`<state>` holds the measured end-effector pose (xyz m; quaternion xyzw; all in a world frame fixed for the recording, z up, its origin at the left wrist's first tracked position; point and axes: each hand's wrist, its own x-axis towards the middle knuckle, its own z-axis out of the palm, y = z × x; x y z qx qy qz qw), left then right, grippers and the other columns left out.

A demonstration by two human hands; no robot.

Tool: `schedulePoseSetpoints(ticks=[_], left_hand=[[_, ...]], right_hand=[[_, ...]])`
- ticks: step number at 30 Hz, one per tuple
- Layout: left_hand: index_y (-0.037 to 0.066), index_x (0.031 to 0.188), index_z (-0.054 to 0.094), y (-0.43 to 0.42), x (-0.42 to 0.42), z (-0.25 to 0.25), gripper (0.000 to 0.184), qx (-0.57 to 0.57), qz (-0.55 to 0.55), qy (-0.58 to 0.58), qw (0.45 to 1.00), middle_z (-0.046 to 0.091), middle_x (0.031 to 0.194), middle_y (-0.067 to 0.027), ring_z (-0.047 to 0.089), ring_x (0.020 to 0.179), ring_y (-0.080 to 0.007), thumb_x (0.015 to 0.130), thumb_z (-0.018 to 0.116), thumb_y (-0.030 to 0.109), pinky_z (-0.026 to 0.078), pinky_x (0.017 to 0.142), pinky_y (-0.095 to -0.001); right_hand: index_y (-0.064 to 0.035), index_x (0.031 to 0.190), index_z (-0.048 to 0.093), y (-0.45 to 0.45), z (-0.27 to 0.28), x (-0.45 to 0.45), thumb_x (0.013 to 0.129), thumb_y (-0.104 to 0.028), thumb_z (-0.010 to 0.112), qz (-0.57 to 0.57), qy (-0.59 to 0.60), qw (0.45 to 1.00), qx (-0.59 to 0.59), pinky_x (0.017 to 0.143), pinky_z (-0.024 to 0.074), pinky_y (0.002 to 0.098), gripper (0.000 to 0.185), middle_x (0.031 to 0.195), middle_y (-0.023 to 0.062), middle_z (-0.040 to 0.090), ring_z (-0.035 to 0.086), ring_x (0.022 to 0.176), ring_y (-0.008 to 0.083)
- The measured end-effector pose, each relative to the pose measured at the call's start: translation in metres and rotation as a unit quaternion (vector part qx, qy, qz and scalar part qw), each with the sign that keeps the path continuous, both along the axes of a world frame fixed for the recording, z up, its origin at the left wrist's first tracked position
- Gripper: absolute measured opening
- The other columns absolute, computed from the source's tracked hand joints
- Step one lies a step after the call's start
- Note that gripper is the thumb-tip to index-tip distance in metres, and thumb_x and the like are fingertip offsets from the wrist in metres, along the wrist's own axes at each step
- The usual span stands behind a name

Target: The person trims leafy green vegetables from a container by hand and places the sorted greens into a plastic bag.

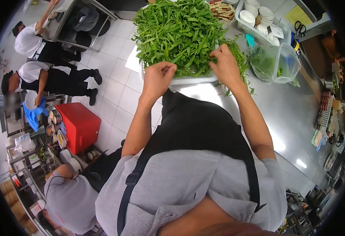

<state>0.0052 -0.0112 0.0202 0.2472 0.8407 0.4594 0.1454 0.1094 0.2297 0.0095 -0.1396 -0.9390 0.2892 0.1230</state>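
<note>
A big heap of leafy greens (176, 35) with long narrow leaves fills a white plastic basket (194, 80) on the steel table. My left hand (159, 78) is over the basket's near left edge, thumb and fingers pinched together; anything between them is too small to make out. At the right side of the heap, my right hand (225, 66) has its fingers curled down and closed on some of the greens. Loose sprigs (239, 59) lie on the table just right of the basket, beside my right wrist.
Clear plastic bags of greens (272, 63) stand on the steel table (274, 106) to the right. Behind them is a crate (284, 33) of small white dishes, with scissors (299, 28) beyond. Several co-workers (48, 80) are to the left, near a red box (77, 128).
</note>
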Motion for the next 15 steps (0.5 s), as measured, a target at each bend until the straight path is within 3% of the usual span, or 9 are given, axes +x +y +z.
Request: schedulePoseSetpoints(ticks=[3, 4, 6, 7, 8, 13, 15], left_hand=[[-0.004, 0.102, 0.075, 0.006, 0.008, 0.004, 0.017, 0.043, -0.001, -0.035, 0.998, 0.069, 0.075, -0.0028, 0.058, 0.068, -0.0067, 0.095, 0.072, 0.011, 0.048, 0.062, -0.0247], [-0.004, 0.101, 0.075, 0.008, 0.009, 0.002, 0.017, 0.045, -0.001, -0.033, 0.998, 0.071, 0.076, -0.0057, 0.061, 0.067, -0.0092, 0.094, 0.072, 0.011, 0.050, 0.063, -0.0258], [-0.004, 0.098, 0.076, 0.011, 0.010, -0.004, 0.017, 0.049, -0.006, -0.030, 0.998, 0.074, 0.078, -0.0114, 0.066, 0.067, -0.0140, 0.091, 0.072, 0.011, 0.053, 0.065, -0.0280], [-0.004, 0.100, 0.076, 0.013, 0.011, -0.007, 0.017, 0.045, -0.018, -0.030, 0.998, 0.074, 0.079, -0.0094, 0.064, 0.068, -0.0119, 0.092, 0.072, 0.011, 0.053, 0.065, -0.0270], [-0.004, 0.101, 0.076, 0.016, 0.012, -0.010, 0.017, 0.040, -0.030, -0.029, 0.998, 0.074, 0.080, -0.0074, 0.063, 0.069, -0.0099, 0.093, 0.073, 0.011, 0.052, 0.065, -0.0259], [-0.004, 0.103, 0.076, 0.046, 0.018, -0.005, 0.029, -0.022, -0.098, -0.022, 0.995, 0.074, 0.083, -0.0088, 0.065, 0.070, -0.0114, 0.095, 0.072, 0.024, 0.054, 0.067, -0.0278], [-0.006, 0.097, 0.073, 0.058, 0.018, -0.012, 0.035, 0.019, -0.077, -0.074, 0.994, 0.071, 0.077, -0.0088, 0.065, 0.068, -0.0137, 0.095, 0.071, 0.029, 0.053, 0.065, -0.0299]], right_hand=[[-0.0003, 0.103, 0.071, 0.014, 0.012, -0.008, 0.083, -0.009, 0.073, -0.008, 0.020, 0.996, -0.088, 0.087, 0.0499, 0.0434, 0.022, 0.105, 0.0172, 0.059, 0.062, 0.098, 0.0361], [-0.0002, 0.104, 0.071, 0.022, 0.008, -0.013, 0.087, -0.010, 0.070, 0.019, 0.115, 0.993, -0.029, 0.081, 0.0514, 0.0427, 0.020, 0.101, 0.0169, 0.066, 0.065, 0.088, 0.0348], [-0.0001, 0.105, 0.072, 0.027, 0.020, -0.018, 0.088, -0.012, 0.070, 0.002, 0.071, 0.991, -0.110, 0.077, 0.0522, 0.0417, 0.021, 0.095, 0.0161, 0.070, 0.067, 0.080, 0.0328], [-0.0001, 0.105, 0.072, 0.029, 0.026, -0.020, 0.089, -0.013, 0.071, -0.007, 0.051, 0.987, -0.151, 0.075, 0.0526, 0.0412, 0.021, 0.092, 0.0158, 0.072, 0.067, 0.077, 0.0317], [0.0012, 0.111, 0.070, 0.034, 0.023, -0.024, 0.090, -0.017, 0.074, 0.009, 0.060, 0.985, -0.160, 0.067, 0.0495, 0.0324, 0.028, 0.082, 0.0111, 0.072, 0.062, 0.072, 0.0147], [-0.0001, 0.108, 0.073, 0.034, 0.018, -0.046, 0.086, -0.018, 0.076, 0.009, 0.052, 0.987, -0.154, 0.071, 0.0517, 0.0327, 0.028, 0.086, 0.0105, 0.073, 0.065, 0.077, 0.0167], [-0.0002, 0.107, 0.073, 0.031, 0.013, -0.051, 0.085, -0.018, 0.076, 0.012, 0.047, 0.988, -0.148, 0.073, 0.0525, 0.0327, 0.028, 0.087, 0.0106, 0.074, 0.066, 0.078, 0.0174]])
